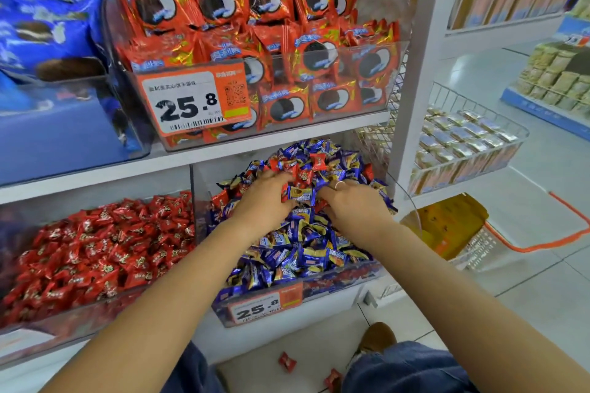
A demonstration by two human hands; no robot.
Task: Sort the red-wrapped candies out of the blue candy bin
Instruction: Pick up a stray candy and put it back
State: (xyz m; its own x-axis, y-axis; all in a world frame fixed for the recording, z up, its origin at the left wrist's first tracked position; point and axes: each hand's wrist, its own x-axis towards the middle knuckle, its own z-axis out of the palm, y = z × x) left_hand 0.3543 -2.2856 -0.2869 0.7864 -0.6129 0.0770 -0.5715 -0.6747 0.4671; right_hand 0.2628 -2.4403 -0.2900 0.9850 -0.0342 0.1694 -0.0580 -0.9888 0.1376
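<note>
The clear bin (344, 281) on the lower shelf is heaped with blue-wrapped candies (297, 249). Several red-wrapped candies (302, 177) lie mixed in near the top of the heap, and one more (220, 199) is at its left edge. My left hand (263, 202) reaches into the pile, fingers curled around a red candy at its fingertips. My right hand (352, 206), with a ring on it, has its fingers dug down into the wrappers beside a blue candy (301, 195); what it holds is hidden.
The neighbouring bin (95, 252) on the left holds only red candies. Two red candies (287, 361) lie on the floor by my knees. Red cookie packs (255, 41) fill the shelf above. A shopping basket (479, 246) with an orange handle stands at the right.
</note>
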